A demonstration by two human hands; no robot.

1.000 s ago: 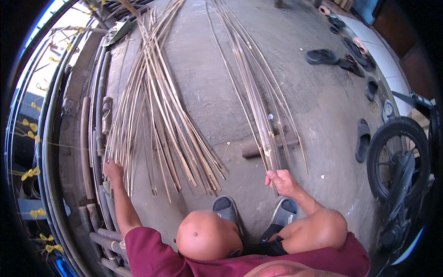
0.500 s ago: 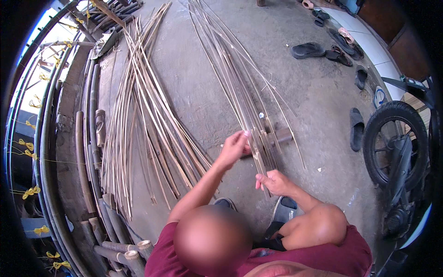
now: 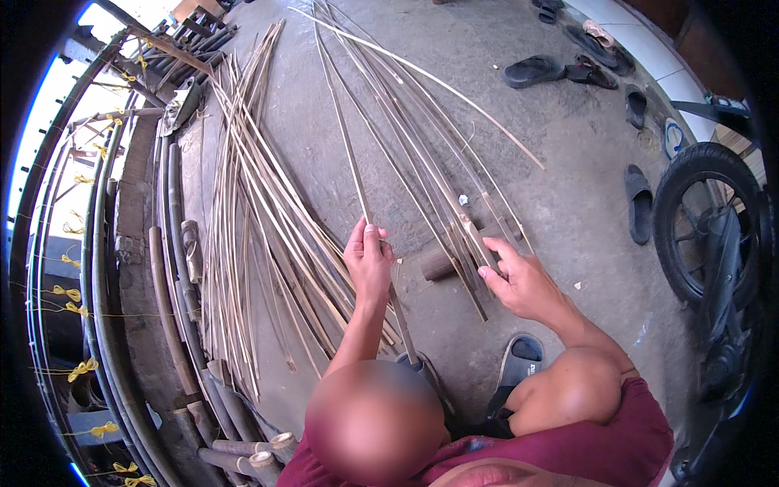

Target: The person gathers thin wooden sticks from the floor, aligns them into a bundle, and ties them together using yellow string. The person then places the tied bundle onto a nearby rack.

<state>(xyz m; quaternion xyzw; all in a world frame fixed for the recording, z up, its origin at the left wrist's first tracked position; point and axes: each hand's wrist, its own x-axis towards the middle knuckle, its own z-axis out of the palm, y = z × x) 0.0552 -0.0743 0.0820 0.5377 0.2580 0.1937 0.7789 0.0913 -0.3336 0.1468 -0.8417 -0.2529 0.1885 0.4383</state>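
My left hand [image 3: 370,258] is closed around a long thin bamboo strip [image 3: 342,134]. The strip's near end hangs down past the wrist, over my left sandal. My right hand [image 3: 523,282] has its thumb and forefinger spread apart, at the near end of another bamboo strip [image 3: 442,185]. Whether the fingers touch that strip is hard to see. More loose strips fan out over the floor between and beyond my hands, their near ends lying across a short dark log [image 3: 438,266].
A large pile of bamboo strips [image 3: 264,183] lies to the left. Beyond it bamboo poles [image 3: 172,195] line a low ledge. Sandals [image 3: 533,71] are scattered at the right, near a motorcycle wheel [image 3: 702,223]. My own sandaled feet flank the work.
My left hand has moved left and drawn one strip away from the bunch. My right hand has shifted right and farther off, its fingers now apart. A pale strip now lies slanted to the right.
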